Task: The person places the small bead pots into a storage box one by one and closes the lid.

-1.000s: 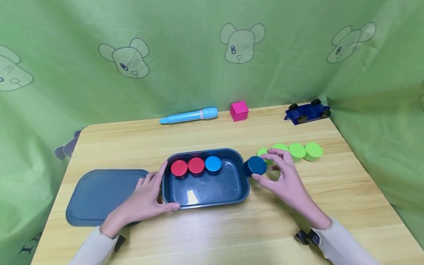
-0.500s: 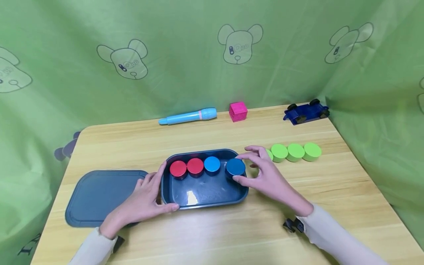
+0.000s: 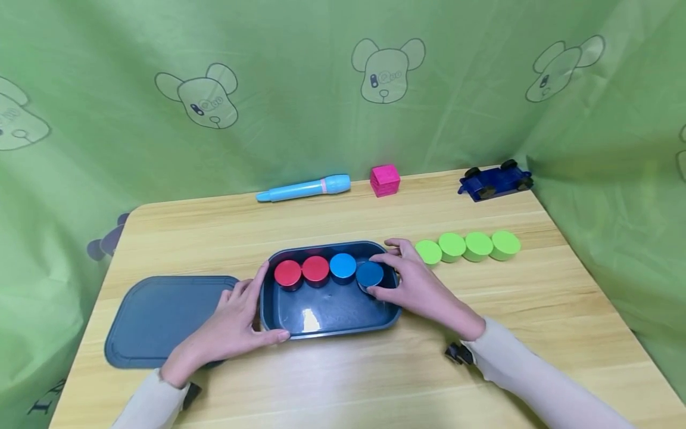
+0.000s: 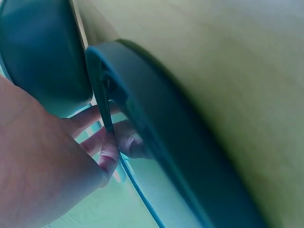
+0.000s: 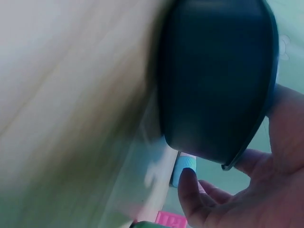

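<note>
The dark-blue cylinder point(image 3: 370, 273) is inside the open box point(image 3: 343, 333), toward its right end, just beside the light-blue cylinder point(image 3: 343, 266); whether the two touch, or whether it bears on the box floor, I cannot tell. Two red cylinders point(image 3: 315, 270) carry the line on to the left, so three pieces sit along the far side with the fourth in hand.

Setting this row looks nearly complete: what seems left is letting go of the last piece. The green cylinders point(image 3: 452, 247), four of them, stand in their own line on the counter point(image 3: 343, 387), outside the box.

The right hand point(image 3: 418, 286) reaches in over the right end wall, its grip pinching the dark-blue cylinder, index finger on the far side and thumb on the near side. The right wrist view hides that pinch behind the box wall. The left hand point(image 3: 238, 322) spans the left end, thumb on the near rim and fingers along the end wall, apparently steadying it.

Farther out, a flat dark lid point(image 3: 166, 319) lies to the left, partly under the left forearm. A light-blue pen-shaped toy point(image 3: 303, 189), a pink cube point(image 3: 384, 180) and a blue toy car point(image 3: 495, 182) line the back edge before a green curtain point(image 3: 300, 107).
</note>
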A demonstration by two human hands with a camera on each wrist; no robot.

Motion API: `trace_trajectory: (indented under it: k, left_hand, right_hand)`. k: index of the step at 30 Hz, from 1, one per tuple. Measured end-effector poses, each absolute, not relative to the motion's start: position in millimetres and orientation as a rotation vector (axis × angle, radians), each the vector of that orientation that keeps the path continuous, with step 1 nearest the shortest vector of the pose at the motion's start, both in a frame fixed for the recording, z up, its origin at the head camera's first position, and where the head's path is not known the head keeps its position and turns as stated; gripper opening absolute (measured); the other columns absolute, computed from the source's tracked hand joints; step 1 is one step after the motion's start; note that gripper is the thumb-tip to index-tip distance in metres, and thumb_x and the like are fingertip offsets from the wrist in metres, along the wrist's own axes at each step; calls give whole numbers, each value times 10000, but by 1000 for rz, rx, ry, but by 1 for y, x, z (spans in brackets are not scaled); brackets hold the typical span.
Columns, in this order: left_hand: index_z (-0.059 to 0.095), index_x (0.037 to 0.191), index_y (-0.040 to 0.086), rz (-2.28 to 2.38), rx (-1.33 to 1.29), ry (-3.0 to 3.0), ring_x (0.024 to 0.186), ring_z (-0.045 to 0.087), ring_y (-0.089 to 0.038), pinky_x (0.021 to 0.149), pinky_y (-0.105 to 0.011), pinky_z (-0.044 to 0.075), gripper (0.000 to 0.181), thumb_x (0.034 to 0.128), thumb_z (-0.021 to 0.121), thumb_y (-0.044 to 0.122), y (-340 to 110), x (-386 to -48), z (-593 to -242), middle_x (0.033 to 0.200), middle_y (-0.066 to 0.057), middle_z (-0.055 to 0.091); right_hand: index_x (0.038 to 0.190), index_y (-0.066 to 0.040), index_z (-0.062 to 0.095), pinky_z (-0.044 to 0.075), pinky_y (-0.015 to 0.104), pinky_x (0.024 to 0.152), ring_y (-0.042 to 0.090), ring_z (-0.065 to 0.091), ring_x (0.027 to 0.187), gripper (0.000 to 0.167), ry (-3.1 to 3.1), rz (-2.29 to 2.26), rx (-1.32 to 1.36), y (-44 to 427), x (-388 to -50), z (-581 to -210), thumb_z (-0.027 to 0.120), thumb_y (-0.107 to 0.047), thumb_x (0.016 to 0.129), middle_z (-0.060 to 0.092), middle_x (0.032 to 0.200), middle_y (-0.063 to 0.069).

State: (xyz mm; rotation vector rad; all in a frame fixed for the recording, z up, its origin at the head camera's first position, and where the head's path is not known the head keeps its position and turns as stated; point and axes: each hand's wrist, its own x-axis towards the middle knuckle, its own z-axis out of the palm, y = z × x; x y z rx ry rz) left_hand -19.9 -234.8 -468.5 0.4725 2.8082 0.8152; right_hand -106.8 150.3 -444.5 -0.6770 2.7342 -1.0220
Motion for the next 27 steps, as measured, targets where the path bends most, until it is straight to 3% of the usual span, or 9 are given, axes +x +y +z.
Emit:
trace_trajectory:
  k: [7,12,20,27]
  left_hand:
    - [-48,1771,264,821,457,2795,1470,390,-382,1051,-614,349,1346,842,735,842,-235,-20,-467,1603,-227,462]
    - [-38,1773,238,816,462,2795,1465,395,-393,1047,-626,351,1349,845,739,833,-235,-20,-467,1597,-232,466]
    - [-29,1774,226,817,463,2799,1457,401,-399,1048,-643,348,1350,845,743,828,-235,-19,-468,1592,-234,470]
    - [-25,1774,222,832,481,2801,1460,401,-392,1047,-628,334,1344,849,743,824,-236,-20,-469,1601,-215,473]
  right_hand:
    - [1430,3,697,477,603,1087,424,489,1400,602,2814,-873,-705,143,-105,-443,897,-241,917,362,1656,264]
    - [1428,3,680,480,614,1089,454,460,1434,577,2848,-845,-685,140,-102,-444,896,-165,920,367,1653,268]
    - [1096,-86,674,519,544,981,385,532,1215,320,2866,-906,-610,133,-101,-444,910,-64,881,495,1354,198]
    - [1054,-98,684,522,531,922,391,553,1161,263,2889,-931,-601,131,-104,-445,881,-32,893,506,1341,206]
